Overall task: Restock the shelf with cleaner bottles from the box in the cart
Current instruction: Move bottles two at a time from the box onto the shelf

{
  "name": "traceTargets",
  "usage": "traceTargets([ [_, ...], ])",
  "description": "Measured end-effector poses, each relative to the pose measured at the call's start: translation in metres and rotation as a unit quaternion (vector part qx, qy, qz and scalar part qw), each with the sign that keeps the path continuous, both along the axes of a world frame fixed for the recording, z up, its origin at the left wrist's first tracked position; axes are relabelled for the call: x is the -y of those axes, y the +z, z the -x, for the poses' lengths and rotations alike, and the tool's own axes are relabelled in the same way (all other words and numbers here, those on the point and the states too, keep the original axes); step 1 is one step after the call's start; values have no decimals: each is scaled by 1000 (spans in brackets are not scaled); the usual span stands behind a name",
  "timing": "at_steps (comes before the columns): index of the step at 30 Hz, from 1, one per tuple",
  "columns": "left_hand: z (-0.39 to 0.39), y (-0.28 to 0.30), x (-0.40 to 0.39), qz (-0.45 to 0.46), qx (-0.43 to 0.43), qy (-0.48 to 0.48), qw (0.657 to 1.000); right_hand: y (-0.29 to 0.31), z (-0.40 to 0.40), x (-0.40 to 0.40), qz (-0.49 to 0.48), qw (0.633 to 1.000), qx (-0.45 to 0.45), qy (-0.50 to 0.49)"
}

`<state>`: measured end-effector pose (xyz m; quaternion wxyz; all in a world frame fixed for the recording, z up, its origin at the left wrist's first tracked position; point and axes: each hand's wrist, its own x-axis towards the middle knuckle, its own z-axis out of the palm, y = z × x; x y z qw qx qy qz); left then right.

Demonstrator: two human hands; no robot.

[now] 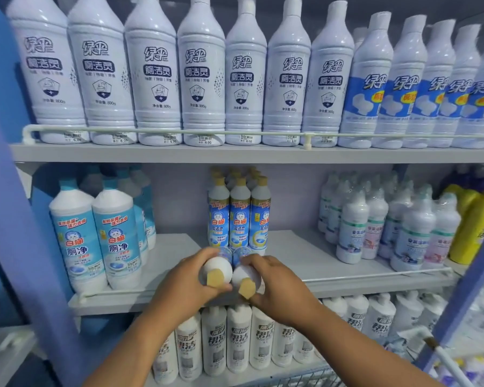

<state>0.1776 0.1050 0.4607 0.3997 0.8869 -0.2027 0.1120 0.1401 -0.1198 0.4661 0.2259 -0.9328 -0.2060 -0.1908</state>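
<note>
Gripping two cleaner bottles by the shoulders from the head view — left hand (179, 286) curled round the left bottle (217, 270), right hand (277, 286) curled round the right bottle (245, 276), tan caps toward the camera. Held side by side, nearly touching, over the front rail (375, 275) of the middle shelf (305, 247), at 6 o'clock from the matching tan-capped row (239, 216). Likely risks: catching a base on the rail, or toppling the front row — caused by pushing in both at once.
</note>
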Motion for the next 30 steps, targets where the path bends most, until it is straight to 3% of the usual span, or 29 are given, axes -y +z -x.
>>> traceTargets([
  [11, -72, 82, 27, 74, -76, 52, 993, 97, -74, -10, -162, 974, -131, -88],
  [15, -101, 74, 39, 78, -87, 93, 989, 95, -105, -14, -183, 966, -140, -116],
  [20, -117, 45, 48, 81, -51, 138, 986, 99, -130, -18, -119, 969, -134, -168],
  [26, -123, 5, 56, 53, 12, 170, 984, 89, -146, -10, -170, 960, -112, -191],
  [30, -123, -1, 56, 120, 19, 153, 981, 76, -143, -20, -226, 954, -74, -182],
])
